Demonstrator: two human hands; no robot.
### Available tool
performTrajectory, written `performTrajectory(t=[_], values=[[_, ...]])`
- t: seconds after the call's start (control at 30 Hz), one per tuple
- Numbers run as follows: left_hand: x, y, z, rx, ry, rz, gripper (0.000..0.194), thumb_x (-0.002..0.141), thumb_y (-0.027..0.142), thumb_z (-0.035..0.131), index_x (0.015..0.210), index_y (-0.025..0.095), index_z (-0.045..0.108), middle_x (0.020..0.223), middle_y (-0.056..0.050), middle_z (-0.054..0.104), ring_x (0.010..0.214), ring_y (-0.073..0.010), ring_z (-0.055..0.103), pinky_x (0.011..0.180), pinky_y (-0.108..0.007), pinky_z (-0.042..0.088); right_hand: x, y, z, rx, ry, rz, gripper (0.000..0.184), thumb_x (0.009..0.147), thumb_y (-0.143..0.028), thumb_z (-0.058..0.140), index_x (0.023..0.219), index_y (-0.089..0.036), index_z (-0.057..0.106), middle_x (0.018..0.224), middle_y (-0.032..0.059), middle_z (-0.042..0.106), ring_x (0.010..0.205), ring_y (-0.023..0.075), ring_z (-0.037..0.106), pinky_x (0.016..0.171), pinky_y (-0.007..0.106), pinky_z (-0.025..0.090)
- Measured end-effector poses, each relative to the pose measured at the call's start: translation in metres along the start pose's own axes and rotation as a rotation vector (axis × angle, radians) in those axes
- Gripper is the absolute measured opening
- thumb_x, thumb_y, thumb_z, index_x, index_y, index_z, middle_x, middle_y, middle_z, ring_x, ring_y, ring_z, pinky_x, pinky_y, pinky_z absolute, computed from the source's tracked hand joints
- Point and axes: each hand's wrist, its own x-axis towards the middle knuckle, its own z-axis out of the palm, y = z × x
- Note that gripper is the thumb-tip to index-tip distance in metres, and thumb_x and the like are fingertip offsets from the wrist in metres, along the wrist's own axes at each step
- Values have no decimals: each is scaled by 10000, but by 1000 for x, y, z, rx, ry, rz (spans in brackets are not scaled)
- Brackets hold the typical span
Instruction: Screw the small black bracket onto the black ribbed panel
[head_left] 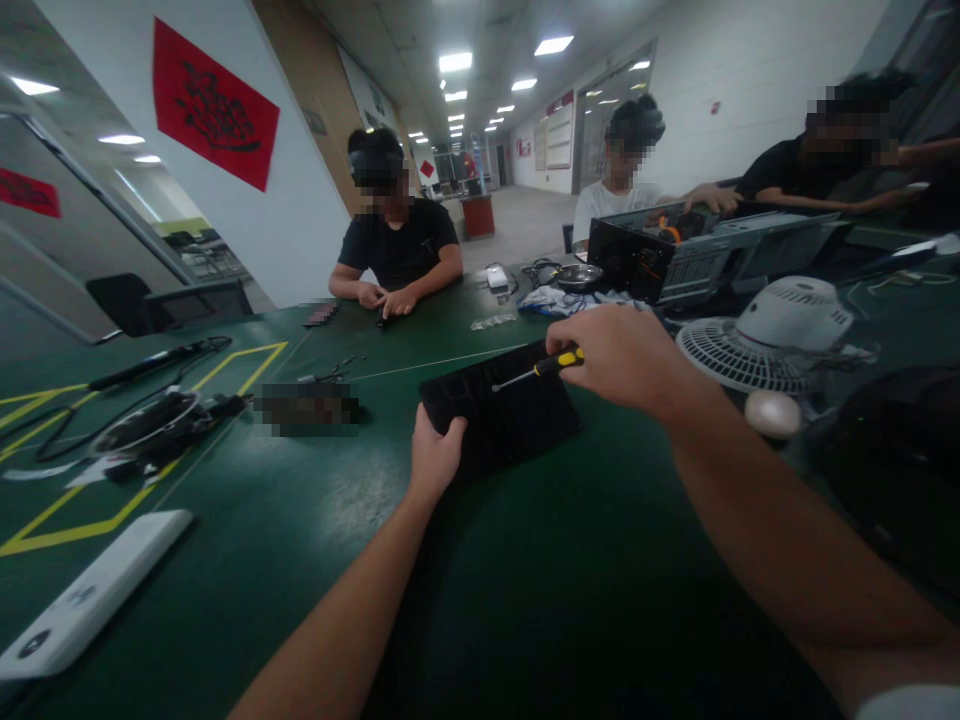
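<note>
So, near left there's a long white device (97,595) on the green table (337,560). Then the left hand (437,450), clamped on the left edge of a black panel (517,430), thumb on top. Panel's mid-table. Screwdriver (556,364) is over it, tip pointing left, can't tell if it's touching. Right hand (619,355) is wrapped round the yellow-and-black handle. Far right, a white fan (787,310).

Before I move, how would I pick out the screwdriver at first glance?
On the big green table, find the flat black rectangular object near mid-picture. The screwdriver slants over its upper part, shiny shaft pointing left. Its yellow-and-black handle sets it apart from that plain dark object.
</note>
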Motion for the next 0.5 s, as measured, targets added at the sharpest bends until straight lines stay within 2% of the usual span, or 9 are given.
performTrajectory(t=[0.3,0.5], values=[[1,-2,0,15,11,-11,378,825,257,702,1196,213,639,1131,-79,738,1065,-285,712,973,-448,569,-2,-1,-1,12,2,18,238,799,-255,720,1019,-281,808,1001,62,803,950,298,713,730,386,426],[1,-3,0,14,20,-2,360,810,266,696,1163,214,646,1088,-70,736,1027,-281,715,967,-450,574,-1,-1,-1,21,-3,23,257,803,-294,710,1032,-275,827,1019,81,811,975,328,725,753,410,459]])
